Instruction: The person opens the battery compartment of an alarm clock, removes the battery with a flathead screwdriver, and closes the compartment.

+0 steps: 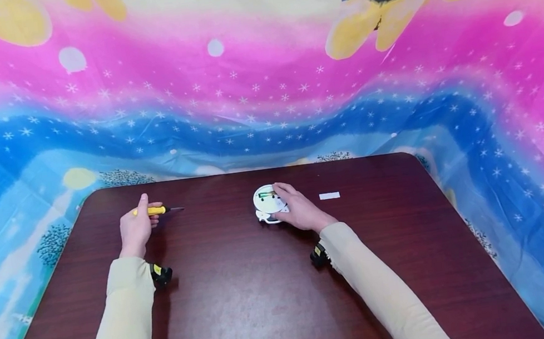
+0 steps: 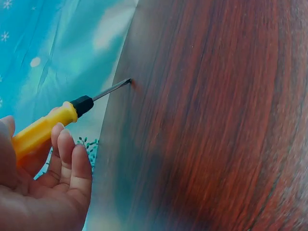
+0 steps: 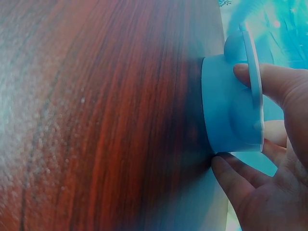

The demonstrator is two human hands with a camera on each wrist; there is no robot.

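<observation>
My left hand (image 1: 136, 229) grips a screwdriver (image 1: 156, 210) by its yellow handle, above the left part of the table. In the left wrist view the thin metal shaft of the screwdriver (image 2: 111, 89) points away from the fingers, past a black collar. My right hand (image 1: 302, 209) holds a small round white device (image 1: 264, 205) on the table, thumb on one side and fingers on the other. A battery (image 1: 266, 194) with a green and copper wrapper shows in its upturned face. From the right wrist view the device (image 3: 224, 101) appears as a short cylinder with a flat rim.
A small white rectangular piece (image 1: 329, 196) lies on the dark wooden table (image 1: 236, 296), to the right of the right hand. A printed cloth (image 1: 263, 92) in pink and blue hangs behind and along the sides. Black wrist cameras sit at both cuffs.
</observation>
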